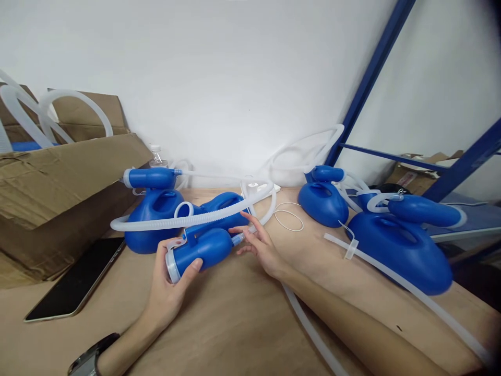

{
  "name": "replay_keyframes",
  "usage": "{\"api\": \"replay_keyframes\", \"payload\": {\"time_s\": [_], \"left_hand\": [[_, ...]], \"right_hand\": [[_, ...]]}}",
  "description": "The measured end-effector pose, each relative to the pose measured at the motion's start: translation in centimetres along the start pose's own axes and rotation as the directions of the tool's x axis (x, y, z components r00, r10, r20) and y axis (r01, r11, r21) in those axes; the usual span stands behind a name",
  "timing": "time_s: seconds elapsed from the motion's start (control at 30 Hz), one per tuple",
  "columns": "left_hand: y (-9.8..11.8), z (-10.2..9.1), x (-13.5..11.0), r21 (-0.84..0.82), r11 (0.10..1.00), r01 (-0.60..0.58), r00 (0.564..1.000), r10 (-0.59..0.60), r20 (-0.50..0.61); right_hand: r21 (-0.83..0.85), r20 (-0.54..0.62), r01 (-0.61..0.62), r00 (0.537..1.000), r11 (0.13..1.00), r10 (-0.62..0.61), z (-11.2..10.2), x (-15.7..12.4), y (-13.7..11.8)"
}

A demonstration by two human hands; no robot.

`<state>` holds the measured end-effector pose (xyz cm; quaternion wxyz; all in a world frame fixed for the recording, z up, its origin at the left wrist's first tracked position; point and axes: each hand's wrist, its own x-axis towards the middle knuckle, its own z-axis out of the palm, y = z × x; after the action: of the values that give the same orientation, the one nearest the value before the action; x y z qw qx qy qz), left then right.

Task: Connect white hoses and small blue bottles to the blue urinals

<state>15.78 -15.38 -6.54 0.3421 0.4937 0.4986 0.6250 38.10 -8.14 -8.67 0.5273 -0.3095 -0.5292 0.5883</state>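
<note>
My left hand (169, 282) is wrapped round the capped end of a blue plastic bottle (205, 248) lying on its side on the brown table (235, 324). My right hand (258, 245) pinches the small clear nozzle at the bottle's other end, where a white corrugated hose (188, 219) loops past. Behind it stands a second blue bottle (154, 209) with its neck pointing left. A black watch sits on my left wrist.
Two more blue bottles (323, 201) (399, 245) with white tubing lie at the right. A dark tablet (82, 282) lies at the left beside an open cardboard box (58, 193) holding hoses. A blue metal rack (371, 73) rises at the right.
</note>
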Motion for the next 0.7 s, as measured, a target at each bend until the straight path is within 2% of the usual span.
{"api": "replay_keyframes", "payload": {"time_s": [0.13,0.27,0.37,0.53,0.7], "left_hand": [[0.5,0.4,-0.3,-0.041,0.999,0.017,1.000,-0.017,0.003],[-0.4,0.0,0.7,-0.151,0.987,0.059,0.998,-0.057,0.018],[-0.9,-0.2,1.2,-0.194,0.977,0.086,0.996,-0.089,-0.004],[-0.6,-0.2,1.1,-0.208,0.976,0.069,0.996,-0.077,-0.033],[-0.7,-0.3,1.0,-0.201,0.979,0.042,0.999,-0.048,-0.025]], "right_hand": [[-0.002,0.020,0.007,1.000,1.000,-0.007,-0.2,0.0,-0.1],[0.012,0.085,0.007,0.996,1.000,-0.008,-0.2,-0.4,-0.3],[-0.062,0.107,0.051,0.993,0.997,-0.044,0.2,-0.6,-0.5],[-0.057,-0.013,0.101,0.995,0.993,-0.102,0.8,-0.4,-0.4],[-0.021,-0.055,0.035,0.998,0.999,-0.037,0.6,-0.3,-0.6]]}}
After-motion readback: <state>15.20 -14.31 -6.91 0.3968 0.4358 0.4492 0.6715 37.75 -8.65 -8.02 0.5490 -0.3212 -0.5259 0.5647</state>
